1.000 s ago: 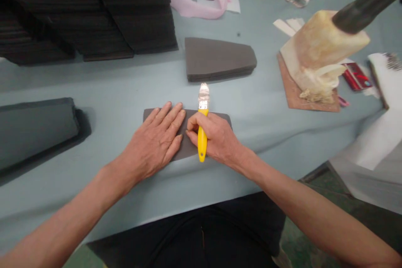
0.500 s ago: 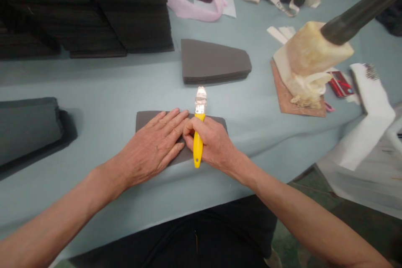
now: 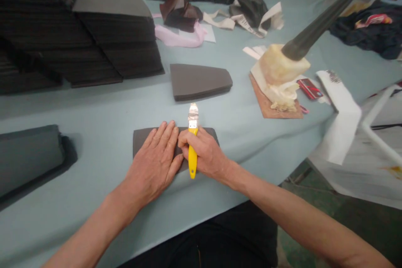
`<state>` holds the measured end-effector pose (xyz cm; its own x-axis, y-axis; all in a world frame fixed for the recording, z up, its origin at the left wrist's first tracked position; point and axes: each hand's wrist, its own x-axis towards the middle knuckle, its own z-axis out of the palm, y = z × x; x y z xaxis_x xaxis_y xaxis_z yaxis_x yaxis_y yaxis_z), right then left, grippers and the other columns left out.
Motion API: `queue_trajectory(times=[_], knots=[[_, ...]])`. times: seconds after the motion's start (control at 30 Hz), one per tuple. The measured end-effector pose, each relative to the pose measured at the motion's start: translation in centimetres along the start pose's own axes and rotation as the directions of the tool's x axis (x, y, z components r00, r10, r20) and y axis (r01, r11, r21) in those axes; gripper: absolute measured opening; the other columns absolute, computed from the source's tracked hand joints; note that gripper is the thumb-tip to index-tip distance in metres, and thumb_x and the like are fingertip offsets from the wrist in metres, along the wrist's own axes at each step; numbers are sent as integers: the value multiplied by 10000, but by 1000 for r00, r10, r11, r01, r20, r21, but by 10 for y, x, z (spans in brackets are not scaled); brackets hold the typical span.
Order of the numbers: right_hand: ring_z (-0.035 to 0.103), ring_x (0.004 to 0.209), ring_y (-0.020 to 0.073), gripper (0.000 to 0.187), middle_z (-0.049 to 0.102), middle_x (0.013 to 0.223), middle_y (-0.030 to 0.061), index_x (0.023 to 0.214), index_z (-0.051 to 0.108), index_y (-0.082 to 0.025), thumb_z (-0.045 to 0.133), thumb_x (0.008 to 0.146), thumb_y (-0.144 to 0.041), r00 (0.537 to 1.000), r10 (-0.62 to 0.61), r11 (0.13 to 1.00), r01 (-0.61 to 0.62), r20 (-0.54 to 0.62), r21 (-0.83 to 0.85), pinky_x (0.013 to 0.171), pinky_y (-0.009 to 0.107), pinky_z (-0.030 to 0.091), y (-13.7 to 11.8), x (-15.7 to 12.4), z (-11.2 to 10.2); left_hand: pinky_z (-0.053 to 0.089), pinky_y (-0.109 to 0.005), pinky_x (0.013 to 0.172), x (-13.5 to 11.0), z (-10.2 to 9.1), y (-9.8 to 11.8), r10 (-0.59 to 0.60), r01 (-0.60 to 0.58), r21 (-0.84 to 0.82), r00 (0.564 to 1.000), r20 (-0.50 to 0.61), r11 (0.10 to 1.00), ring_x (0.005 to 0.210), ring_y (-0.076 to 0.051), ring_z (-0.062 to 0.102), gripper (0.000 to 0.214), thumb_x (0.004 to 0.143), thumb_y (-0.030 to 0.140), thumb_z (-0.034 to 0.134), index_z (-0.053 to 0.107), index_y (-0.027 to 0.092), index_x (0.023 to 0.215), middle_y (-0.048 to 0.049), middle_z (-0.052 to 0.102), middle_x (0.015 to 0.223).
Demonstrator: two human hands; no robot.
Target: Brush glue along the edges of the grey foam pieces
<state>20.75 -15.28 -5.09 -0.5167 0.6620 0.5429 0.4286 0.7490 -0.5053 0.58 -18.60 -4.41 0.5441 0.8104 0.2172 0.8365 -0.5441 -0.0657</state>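
Note:
My left hand (image 3: pixel 157 161) lies flat, fingers stretched out, on a dark grey flat piece (image 3: pixel 140 138) in front of me. In my right hand (image 3: pixel 205 150) is a paintbrush (image 3: pixel 192 150) with a yellow handle and a metal collar, its crusted bristles pointing away from me. The right fingers are closed and rest against the same grey piece, close beside the left thumb. Just beyond the hands sits a small stack of similar tapered grey pieces (image 3: pixel 201 81). Part of the piece under my hands is hidden.
Tall stacks of dark sheets (image 3: pixel 116 46) stand at the back left, and a dark green-grey pile (image 3: pixel 28 146) lies at left. To the right, a glue-crusted container (image 3: pixel 276 65) with a thick dark handle rests on a brown board (image 3: pixel 264 109). A white strip (image 3: pixel 342 121) hangs over the table edge.
The head view has tilted up, so the table things sit lower and more of the back shows. Both hands stay on the grey piece; the left fingers now point more directly away from me.

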Motion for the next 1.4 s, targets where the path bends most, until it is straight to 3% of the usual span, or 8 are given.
queue_trajectory(times=[0.13, 0.3, 0.47, 0.73, 0.97, 1.17, 1.4], knots=[[685, 1048, 233, 142, 772, 1119, 90, 1037, 610, -214, 496, 1043, -129, 999, -33, 998, 34, 13, -45, 970, 388, 545, 2, -2, 1, 435, -530, 1290, -1, 4, 1, -47, 48, 9, 998, -50, 999, 1591, -385, 437, 725, 1107, 487, 237, 425, -13, 1597, -251, 435, 1695], [677, 1308, 260, 156, 697, 1443, 162, 1197, 595, -197, 541, 1051, -196, 997, -25, 999, 27, 79, -18, 1154, 465, 522, 0, -5, -3, 420, -561, 1284, -3, 8, -1, -58, 59, 6, 995, -78, 998, 1591, -403, 431, 724, 1097, 463, 237, 334, -4, 1642, -270, 436, 1688], [630, 1423, 284, 246, 685, 1464, 201, 1203, 580, -196, 659, 1033, -356, 995, 4, 1000, -2, 95, -22, 1226, 497, 481, -4, -3, -3, 407, -592, 1273, -3, 9, -4, -33, 30, -33, 996, -80, 999, 1602, -422, 407, 743, 1090, 440, 220, 96, 73, 1723, -272, 397, 1710], [619, 1420, 306, 309, 658, 1505, 213, 1217, 606, -193, 668, 1036, -435, 993, 92, 993, -86, 76, -85, 1205, 524, 501, -4, -12, -6, 429, -622, 1254, -2, 4, -4, -38, 36, -36, 998, -42, 999, 1591, -446, 416, 800, 1102, 559, 189, 13, 95, 1730, -287, 380, 1714], [624, 1407, 344, 327, 643, 1512, 252, 1223, 632, -171, 693, 1023, -423, 993, 111, 982, -104, 34, -160, 1168, 539, 527, -1, -25, -12, 430, -639, 1254, 0, -2, -1, -51, 51, -35, 999, -2, 998, 1596, -460, 399, 781, 1109, 541, 231, 93, 72, 1719, -294, 372, 1714], [632, 1412, 357, 269, 632, 1546, 230, 1213, 637, -190, 689, 1024, -374, 985, 174, 967, -170, 4, -187, 1168, 569, 531, -3, -35, -18, 437, -633, 1245, 2, -7, 1, -53, 53, -16, 999, 13, 998, 1568, -466, 440, 729, 1110, 503, 249, 278, 15, 1651, -305, 409, 1689], [637, 1429, 372, 256, 631, 1556, 228, 1210, 634, -191, 701, 1011, -337, 980, 195, 957, -197, -32, -213, 1179, 585, 534, -4, -43, -24, 408, -694, 1224, 5, -13, 3, -113, 114, -30, 992, 50, 993, 1559, -486, 434, 705, 1098, 517, 301, 372, 41, 1615, -266, 440, 1687]])
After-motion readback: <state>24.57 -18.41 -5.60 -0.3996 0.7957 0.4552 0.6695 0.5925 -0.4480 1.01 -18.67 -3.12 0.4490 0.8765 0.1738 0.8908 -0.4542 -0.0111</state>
